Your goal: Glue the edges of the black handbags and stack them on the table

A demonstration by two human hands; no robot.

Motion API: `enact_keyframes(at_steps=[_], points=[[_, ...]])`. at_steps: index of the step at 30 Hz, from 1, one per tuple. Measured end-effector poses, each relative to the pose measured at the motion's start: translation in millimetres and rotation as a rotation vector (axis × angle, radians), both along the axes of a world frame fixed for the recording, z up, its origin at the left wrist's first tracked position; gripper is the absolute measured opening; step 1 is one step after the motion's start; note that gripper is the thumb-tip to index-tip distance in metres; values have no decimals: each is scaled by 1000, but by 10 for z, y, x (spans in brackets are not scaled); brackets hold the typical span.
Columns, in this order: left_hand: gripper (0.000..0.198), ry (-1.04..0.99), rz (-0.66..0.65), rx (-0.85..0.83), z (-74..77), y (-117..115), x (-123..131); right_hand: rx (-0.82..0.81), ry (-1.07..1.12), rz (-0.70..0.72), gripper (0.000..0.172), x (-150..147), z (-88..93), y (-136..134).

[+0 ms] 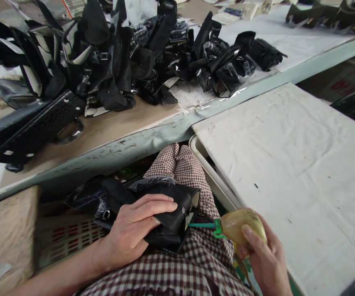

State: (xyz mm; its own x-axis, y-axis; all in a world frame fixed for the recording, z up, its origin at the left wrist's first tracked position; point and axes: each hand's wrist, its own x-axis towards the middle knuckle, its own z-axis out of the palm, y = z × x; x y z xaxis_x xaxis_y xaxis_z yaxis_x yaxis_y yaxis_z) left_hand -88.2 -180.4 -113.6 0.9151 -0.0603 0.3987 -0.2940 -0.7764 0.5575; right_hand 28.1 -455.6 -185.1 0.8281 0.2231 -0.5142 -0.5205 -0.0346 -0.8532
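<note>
A black leather handbag (pixel 177 205) lies across my lap, its open end with pale lining facing right. My left hand (pixel 134 228) grips it from the left, fingers laid over the top and the thumb tucked out of sight. In my right hand (pixel 265 255) is a yellowish squeeze bottle (pixel 242 226) with a green nozzle (pixel 205 225). The nozzle points left, its tip at the bag's open end; whether it touches the lining I cannot tell.
Black bags (pixel 112 61) are heaped on the bench (pixel 152 119) ahead. A white-covered board (pixel 288 164) stands at the right, over a white bin (pixel 211 168). Down left are a red-and-white plastic basket (pixel 72 238) and a brown board (pixel 7 230). Dark strips (pixel 328 18) lie far right.
</note>
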Motion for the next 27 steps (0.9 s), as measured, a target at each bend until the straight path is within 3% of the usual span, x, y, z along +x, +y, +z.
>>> enact_keyframes(at_steps=[3,8,13,16,20,23,27], points=[[34,-12,12,12,17,-16,-27,-6,11,-4,60,44,-86,-44],[30,-38,21,9,9,-37,-96,-203,-122,74,70,47,-157,-49],[25,-60,63,16,-30,-28,-178,-205,-260,24,74,-78,-168,-3],[23,38,136,77,-70,-18,-220,-206,-235,-36,75,-96,-253,-36],[29,220,290,129,-151,3,-251,126,-143,-278,53,-19,-387,-99],[23,322,266,253,-181,83,-230,370,-44,-397,31,39,-373,-110],[20,360,226,596,24,323,6,510,19,-507,25,67,-214,-112]])
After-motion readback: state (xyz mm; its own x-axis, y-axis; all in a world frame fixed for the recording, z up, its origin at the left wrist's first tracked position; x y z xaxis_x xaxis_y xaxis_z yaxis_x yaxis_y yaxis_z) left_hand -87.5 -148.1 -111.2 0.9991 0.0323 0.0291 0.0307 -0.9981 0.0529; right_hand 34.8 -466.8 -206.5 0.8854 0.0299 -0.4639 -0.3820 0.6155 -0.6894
